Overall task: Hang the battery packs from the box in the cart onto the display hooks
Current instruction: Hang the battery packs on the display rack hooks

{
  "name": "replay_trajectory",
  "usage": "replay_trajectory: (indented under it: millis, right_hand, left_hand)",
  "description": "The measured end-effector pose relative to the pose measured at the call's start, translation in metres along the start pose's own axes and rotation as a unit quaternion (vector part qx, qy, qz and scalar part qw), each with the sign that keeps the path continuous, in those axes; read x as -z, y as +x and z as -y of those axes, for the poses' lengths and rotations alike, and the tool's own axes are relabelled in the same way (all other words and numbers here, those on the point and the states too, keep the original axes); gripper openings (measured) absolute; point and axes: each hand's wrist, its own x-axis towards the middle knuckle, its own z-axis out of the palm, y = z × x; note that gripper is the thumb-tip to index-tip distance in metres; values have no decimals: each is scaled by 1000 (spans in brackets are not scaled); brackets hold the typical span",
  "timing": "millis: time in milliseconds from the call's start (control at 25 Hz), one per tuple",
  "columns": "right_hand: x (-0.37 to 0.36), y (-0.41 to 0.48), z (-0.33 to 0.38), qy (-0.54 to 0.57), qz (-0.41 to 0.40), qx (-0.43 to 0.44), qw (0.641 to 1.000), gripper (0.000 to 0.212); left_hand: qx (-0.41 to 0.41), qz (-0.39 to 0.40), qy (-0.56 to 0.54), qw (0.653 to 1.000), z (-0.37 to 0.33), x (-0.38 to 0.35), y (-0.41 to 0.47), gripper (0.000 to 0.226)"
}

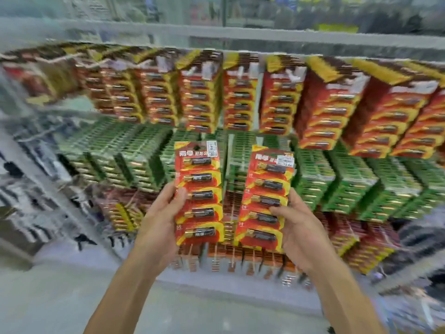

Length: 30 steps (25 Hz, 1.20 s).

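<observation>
Rack (240, 97) is crammed with red and green packs. Both arms are raised in front of it, one pack each: left pack (198, 194) upright, right pack (265, 198) a bit tilted. They look like thin stiff cards, light but bottom-heavy. Left hand (159, 220) and right hand (296, 227) each grip a lower outer edge, thumb in front, leaving the hang hole free.

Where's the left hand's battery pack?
Head view, centre-left: the left hand holds the battery pack upright, beside the second pack in the right hand, before green packs.
</observation>
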Motion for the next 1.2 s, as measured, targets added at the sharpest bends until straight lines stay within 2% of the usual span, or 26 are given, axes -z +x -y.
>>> replay_trajectory:
  millis: [280,400,600,720,840,1200]
  right_hand:
    - [-110,67,-15,-23,82,-31,996,50]
    - [-145,99,-19,1,110,-48,993,52]
    - [-192,147,-23,-1,151,-62,987,39]
    - [-217,169,-29,-26,160,-62,985,41]
    - [-238,187,-34,-28,147,-56,987,42]
    - [-266,215,-55,-23,47,-23,998,45]
  left_hand:
    - [-57,-75,-27,995,-65,88,14,35]
    - [-72,-112,-33,991,-85,114,33,34]
    - [-83,-153,-22,984,-106,143,64,36]
    - [-91,-171,-26,981,-121,162,80,42]
    - [-102,-182,-29,978,-142,181,97,42]
    - [-136,-141,38,980,-202,222,148,37]
